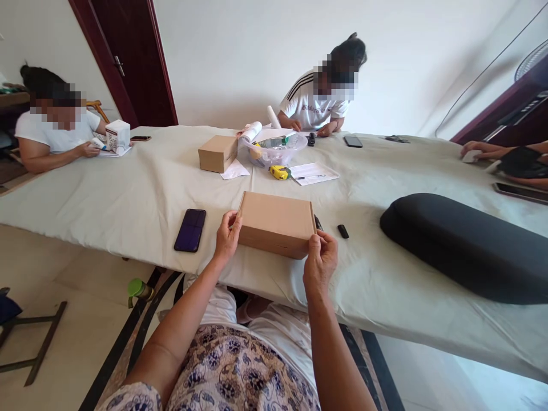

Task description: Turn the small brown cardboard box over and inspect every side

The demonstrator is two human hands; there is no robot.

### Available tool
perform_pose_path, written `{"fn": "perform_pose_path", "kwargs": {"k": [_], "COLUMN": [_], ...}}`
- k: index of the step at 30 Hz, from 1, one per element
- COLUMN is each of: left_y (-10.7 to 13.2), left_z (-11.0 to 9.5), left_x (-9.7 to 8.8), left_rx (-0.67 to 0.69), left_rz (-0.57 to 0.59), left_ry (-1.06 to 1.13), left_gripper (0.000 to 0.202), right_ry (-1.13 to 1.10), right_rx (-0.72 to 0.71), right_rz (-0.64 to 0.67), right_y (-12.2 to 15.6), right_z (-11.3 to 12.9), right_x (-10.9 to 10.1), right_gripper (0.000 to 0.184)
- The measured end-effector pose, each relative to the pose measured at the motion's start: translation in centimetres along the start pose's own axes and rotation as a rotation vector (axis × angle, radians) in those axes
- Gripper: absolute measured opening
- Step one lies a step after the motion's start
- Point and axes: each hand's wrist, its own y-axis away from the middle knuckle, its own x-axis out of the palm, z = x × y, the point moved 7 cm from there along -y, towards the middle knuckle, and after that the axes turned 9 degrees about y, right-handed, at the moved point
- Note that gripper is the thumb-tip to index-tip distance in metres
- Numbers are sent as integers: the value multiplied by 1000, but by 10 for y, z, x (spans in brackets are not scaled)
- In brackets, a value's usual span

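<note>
So both hands were gripping it: my left hand and right hand pinched the sides of a closed kraft cardboard box at the edge of the cloth-covered table, near a phone.

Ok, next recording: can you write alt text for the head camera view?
A person's left hand and right hand hold a brown cardboard box at the edge of a cloth-covered table. A smartphone lies nearby; farther along are a second cardboard box, a plastic bowl, and a yellow tape measure.
</note>
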Motion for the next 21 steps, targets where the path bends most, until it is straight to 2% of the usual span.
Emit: {"fn": "perform_pose_path", "kwargs": {"k": [4, 7, 14, 21], "left_y": [-3, -2, 5, 10], "left_z": [8, 16, 18, 24], "left_x": [2, 1, 3, 3], "left_rx": [4, 2, 52, 39], "left_rz": [-8, -17, -50, -66], "left_ry": [27, 19, -3, -25], "left_gripper": [48, 53, 57, 62], "right_ry": [-58, -40, 32, 39], "right_rx": [41, 16, -125, -142], "right_rz": [24, 60, 114, 106], "right_y": [-1, -1, -2, -3], "right_z": [-11, -15, -6, -5], "right_x": [5, 6, 4, 6], "right_gripper": [51, 55, 54, 52]}}
